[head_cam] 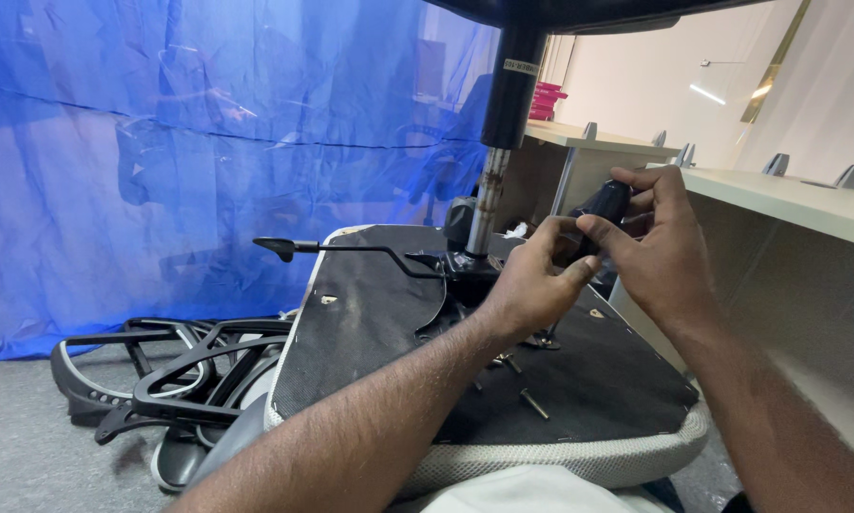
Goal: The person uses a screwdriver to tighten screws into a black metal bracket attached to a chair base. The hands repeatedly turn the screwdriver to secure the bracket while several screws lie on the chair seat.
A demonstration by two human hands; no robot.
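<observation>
Black screwdriver handle [602, 205] gripped by right hand [662, 249], left hand [533, 281] pinching its lower part, above upturned chair seat [370, 323]. Loose screws [533, 403] on sloping underside: likely to roll off if seat jolted.

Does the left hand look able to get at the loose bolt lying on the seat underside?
Probably yes: the bolt lies uncovered just below the left hand, though both hands now grip the black tool handle.
</observation>
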